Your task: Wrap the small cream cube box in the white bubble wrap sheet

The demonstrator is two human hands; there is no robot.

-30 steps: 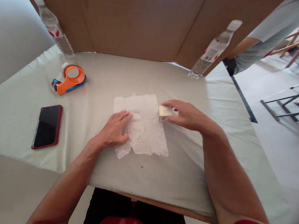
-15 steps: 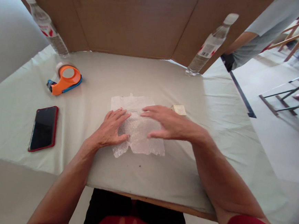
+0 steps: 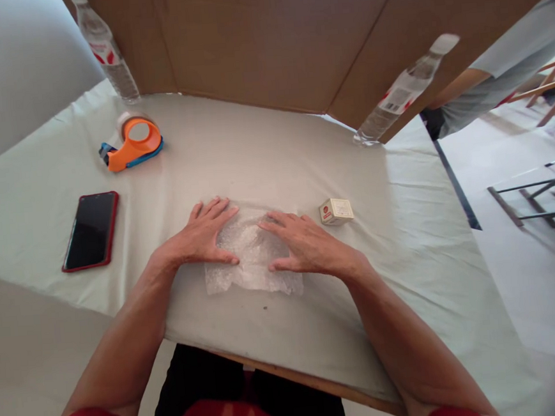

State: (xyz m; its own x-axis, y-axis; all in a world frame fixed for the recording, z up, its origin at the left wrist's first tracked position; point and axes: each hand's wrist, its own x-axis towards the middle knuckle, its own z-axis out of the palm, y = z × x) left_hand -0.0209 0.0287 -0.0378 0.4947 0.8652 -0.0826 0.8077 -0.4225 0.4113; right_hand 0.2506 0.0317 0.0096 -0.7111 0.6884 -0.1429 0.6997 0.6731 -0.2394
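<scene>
A crumpled, clear sheet of bubble wrap (image 3: 253,261) lies on the cloth-covered table near its front edge. On the sheet's left side rests my left hand (image 3: 206,233), palm down with fingers spread. My right hand (image 3: 299,241) lies over the right side, its thumb held apart from the fingers. Neither hand grips anything. Just beyond my right hand sits a small cream-coloured box (image 3: 336,211) with a red mark on one face.
An orange tape dispenser (image 3: 133,144) and a red-cased phone (image 3: 91,230) lie on the left. Two water bottles, one left (image 3: 110,54) and one right (image 3: 401,99), stand against a cardboard panel (image 3: 255,43). Behind the panel, a person in a grey sleeve (image 3: 510,55) is partly visible.
My hands have pressed down on the bubble wrap, and my right hand has come slightly nearer to me. The small box, partly hidden before, now shows fully. The view has shifted a little.
</scene>
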